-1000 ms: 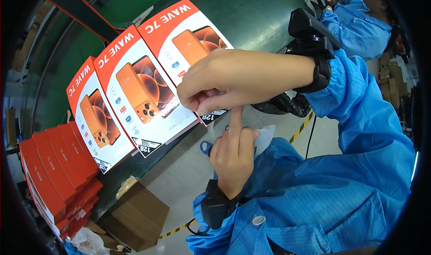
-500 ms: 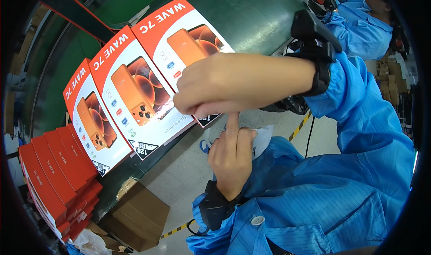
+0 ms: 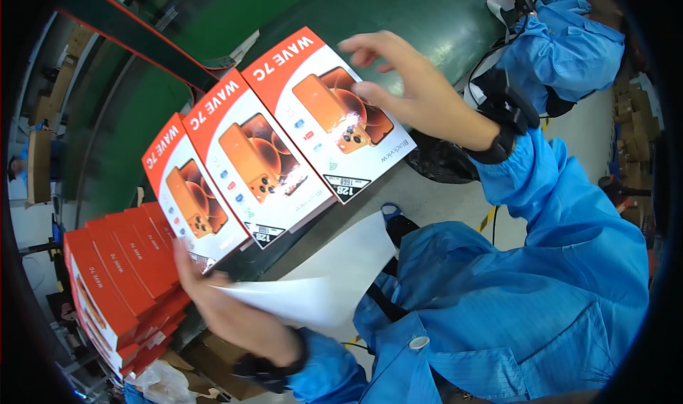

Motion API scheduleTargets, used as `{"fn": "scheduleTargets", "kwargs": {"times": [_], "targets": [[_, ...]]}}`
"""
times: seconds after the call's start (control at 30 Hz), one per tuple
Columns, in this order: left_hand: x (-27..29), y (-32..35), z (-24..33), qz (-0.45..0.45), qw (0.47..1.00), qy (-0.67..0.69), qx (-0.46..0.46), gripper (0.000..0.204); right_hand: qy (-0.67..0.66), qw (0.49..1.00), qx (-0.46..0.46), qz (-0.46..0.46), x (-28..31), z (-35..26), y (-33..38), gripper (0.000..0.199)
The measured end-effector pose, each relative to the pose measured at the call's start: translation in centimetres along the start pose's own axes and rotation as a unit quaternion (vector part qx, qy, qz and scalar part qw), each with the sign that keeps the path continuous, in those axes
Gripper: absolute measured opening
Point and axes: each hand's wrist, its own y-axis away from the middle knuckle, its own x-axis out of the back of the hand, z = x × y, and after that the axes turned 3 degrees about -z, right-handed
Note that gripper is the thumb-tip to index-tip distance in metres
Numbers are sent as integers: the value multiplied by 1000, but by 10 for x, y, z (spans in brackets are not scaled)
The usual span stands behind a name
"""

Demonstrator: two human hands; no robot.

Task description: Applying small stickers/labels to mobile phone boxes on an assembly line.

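Three white and orange-red phone boxes lie side by side on a dark green table: a left box (image 3: 192,198), a middle box (image 3: 257,158) and a right box (image 3: 341,109). Each shows an orange phone on its face. My right hand (image 3: 405,84) is over the upper right edge of the right box, fingers apart and holding nothing. At the lower end of the left box is my left hand (image 3: 231,315), one finger stretched along its edge. A curved white paper sheet (image 3: 341,269) hangs from this hand, gripped near the thumb; its other fingers are partly hidden.
Stacked orange-red boxes (image 3: 121,269) stand at the left, beside the table. Below them are a brown carton (image 3: 220,365) and clear plastic (image 3: 163,383). A black bag (image 3: 441,158) hangs by the table edge. Another person in blue (image 3: 569,48) sits at the far right.
My hands have moved apart: the right up and right, the left down to the left box. The white sheet now shows more fully. The boxes appear further right and lower in view.
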Motion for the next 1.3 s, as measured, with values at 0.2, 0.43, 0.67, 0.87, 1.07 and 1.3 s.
{"fn": "scheduleTargets", "kwargs": {"times": [0.2,0.43,0.67,0.87,1.07,1.3], "targets": [[47,-55,-44,-155,970,122,139,24,-448,851,-249,-119,-11,-22,33,60],[-19,4,19,-266,960,13,86,22,-512,815,-271,-12,97,48,81,54],[-194,52,6,-402,911,80,34,23,-493,798,-340,62,182,156,160,52],[-261,51,-46,-324,946,0,4,29,-461,811,-356,42,167,244,141,46],[-251,42,-27,-240,970,14,-28,25,-153,930,-332,38,147,251,104,41],[-168,51,18,-165,986,11,4,24,-287,931,-165,-155,110,24,74,46]]}}
